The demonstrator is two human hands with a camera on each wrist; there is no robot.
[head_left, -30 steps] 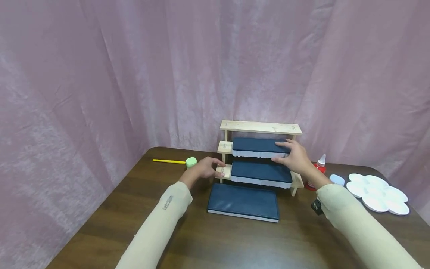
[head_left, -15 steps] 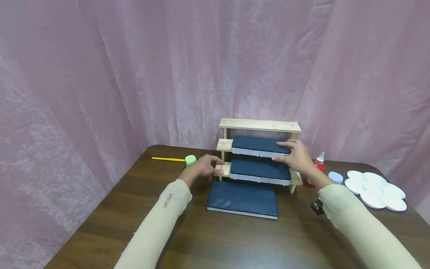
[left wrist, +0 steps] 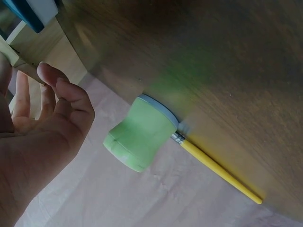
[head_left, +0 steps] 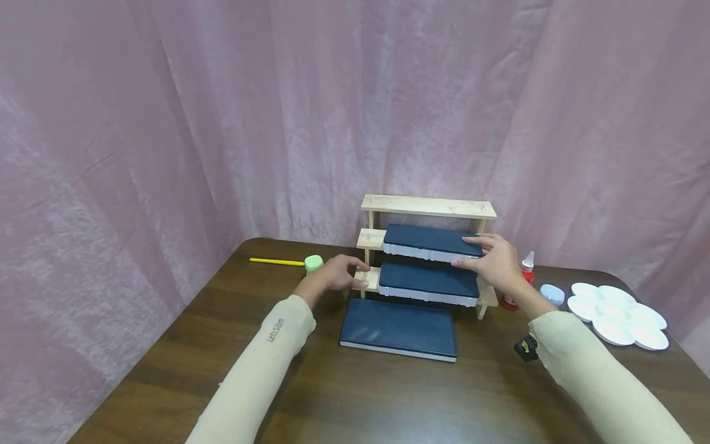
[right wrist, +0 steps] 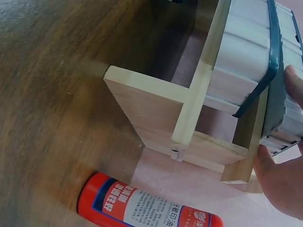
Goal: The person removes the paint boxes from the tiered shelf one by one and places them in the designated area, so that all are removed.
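A stepped wooden rack (head_left: 427,205) carries two white boxes with dark blue lids, one per lower tier. My right hand (head_left: 493,262) grips the right end of the upper box (head_left: 427,239), thumb below and fingers on the lid; in the right wrist view the thumb and a finger (right wrist: 296,87) show at its end. The lower box (head_left: 427,277) sits on the tier beneath. At the rack's left side, my left hand (head_left: 335,273) pinches the end of the lowest shelf (head_left: 366,279). A third box (head_left: 398,327) lies flat on the table before the rack.
Left of the rack stand a green jar (left wrist: 144,130) and a yellow-handled paintbrush (left wrist: 222,170). To the right are a red bottle (right wrist: 147,208) with a white nozzle, a light blue-lidded jar (head_left: 552,294) and a white flower-shaped palette (head_left: 618,314). A pink curtain (head_left: 310,123) hangs behind.
The upper box has shifted slightly to the right along its tier, together with my right hand. My left hand stays at the lowest shelf's end.
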